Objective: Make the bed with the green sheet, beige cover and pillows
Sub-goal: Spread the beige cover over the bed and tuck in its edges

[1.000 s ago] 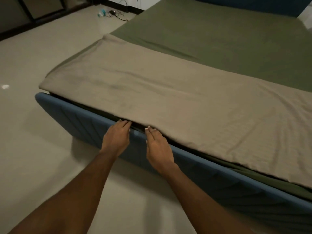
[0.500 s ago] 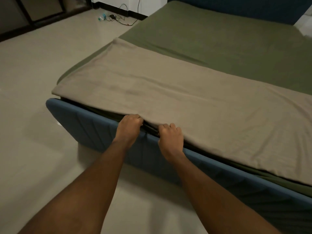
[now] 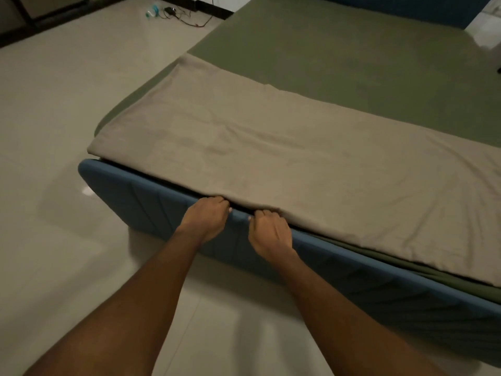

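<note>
Both hands sit side by side at the near edge of the bed. Left hand [image 3: 207,217] and right hand [image 3: 269,230] are curled w/ fingers tucked under the beige cover [image 3: 298,169] hem, gripping it against the blue bed frame [image 3: 151,202]. Vs 1 s ago, fingers were flat and stretched out on the frame; now they're bunched into fists on the fabric, and the hem btwn them is lifted a bit, dark gap showing. Cover lies as a folded band across the near part of the mattress, left to right. Green sheet [image 3: 352,58] is spread flat beyond it, also peeking out under the cover at near right. Pale tiled floor [image 3: 54,104] on the left; cables [image 3: 189,19] and a small teal item [image 3: 153,10] lie far left by the wall.
</note>
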